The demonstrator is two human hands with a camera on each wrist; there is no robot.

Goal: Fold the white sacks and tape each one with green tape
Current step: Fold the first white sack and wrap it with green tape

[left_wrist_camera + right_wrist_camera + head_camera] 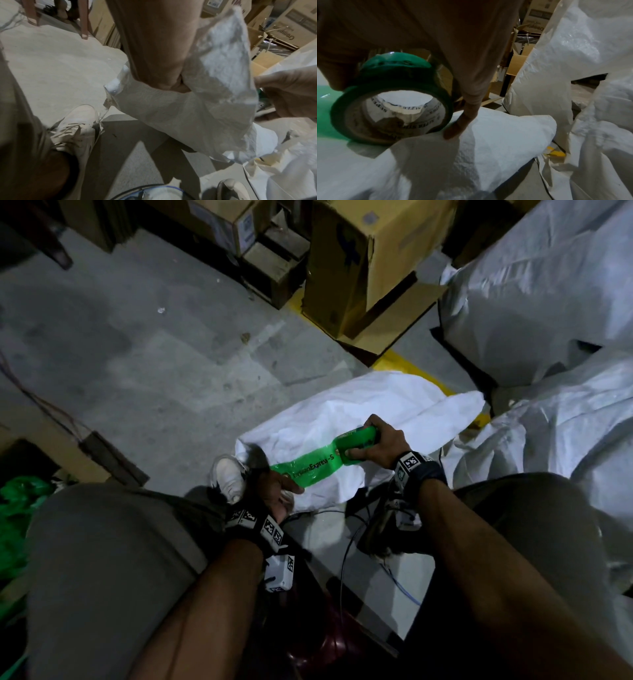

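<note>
A folded white sack (376, 405) lies on the concrete floor in front of my knees. A strip of green printed tape (308, 470) stretches across it, from my left hand (287, 484) to the roll (358, 438). My left hand pinches the strip's free end at the sack's near left edge. My right hand (363, 445) grips the green tape roll (392, 100) just above the sack (471, 148), and its fingers (467, 97) touch the cloth. In the left wrist view the strip (223, 56) looks pale and rises from my thumb (154, 47).
Bulky white sacks (548, 285) pile up on the right. Cardboard boxes (359, 261) stand behind, past a yellow floor line (404, 364). My white shoe (227, 477) is beside the sack's left end. Cables (346, 542) run between my legs, and green plastic (17, 508) lies at far left.
</note>
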